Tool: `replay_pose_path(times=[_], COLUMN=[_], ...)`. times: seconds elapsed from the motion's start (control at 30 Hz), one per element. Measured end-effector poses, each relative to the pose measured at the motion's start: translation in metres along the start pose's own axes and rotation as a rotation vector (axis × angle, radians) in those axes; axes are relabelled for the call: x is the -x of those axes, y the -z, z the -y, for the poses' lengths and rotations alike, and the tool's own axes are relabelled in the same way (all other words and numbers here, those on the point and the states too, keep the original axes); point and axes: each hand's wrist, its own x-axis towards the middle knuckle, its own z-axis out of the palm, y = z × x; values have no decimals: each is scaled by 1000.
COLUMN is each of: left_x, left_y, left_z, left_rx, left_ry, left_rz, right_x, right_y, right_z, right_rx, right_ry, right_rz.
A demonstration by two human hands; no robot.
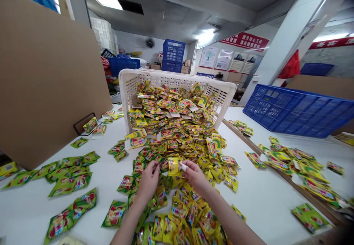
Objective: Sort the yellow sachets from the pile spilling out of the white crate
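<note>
Yellow foil sachet (pixel 174 167) pinched between bare left hand (pixel 149 180) and bare right hand (pixel 195 175). Large sachet heap (pixel 171 116) inside tipped white plastic crate (pixel 177 76) at 12 o'clock; smaller flat-laid sachets (pixel 69 175) at 9 and 3 o'clock.

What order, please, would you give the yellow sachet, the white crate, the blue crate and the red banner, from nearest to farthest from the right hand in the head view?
From the right hand:
1. Yellow sachet: at its fingertips, to its left.
2. White plastic crate: tipped on the table, straight ahead.
3. Blue plastic crate: ahead and to the right, tilted.
4. Red banner: high on the far wall.
</note>
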Motion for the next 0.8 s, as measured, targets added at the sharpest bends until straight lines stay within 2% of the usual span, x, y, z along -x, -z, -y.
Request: replay_pose_path(times=[0.13, 0.27, 0.37, 0.43, 0.5, 0.6, 0.7, 0.8], left_x=[7, 18, 22, 21, 17, 6, -14, -51], left_y=[-10, -23, -38, -52, -70, -106, -139, -165], left_z=[-12, -22, -30, -37, -45, -62, -81, -96], left_rx=[210, 357, 407, 414, 360, 220, 110, -57], left_ry=[13, 57, 75, 88, 81, 25, -43, -92], left_rz=[109, 151, 182, 225, 297, 410, 503, 494], right_x=[8, 20, 32, 41, 50, 59, 65, 72], right_y=[-13, -9, 8, 27, 49, 81, 111, 143], right_z=[4, 12, 15, 15, 14, 8, 2, -3], right_rx=[-15, -52, -207, -331, -415, -479, -438, -353], right_ry=[36, 55, -49, -159, -199, -150, -133, -86], right_rz=[-40, -96, -20, 93, 121, -14, -222, -459])
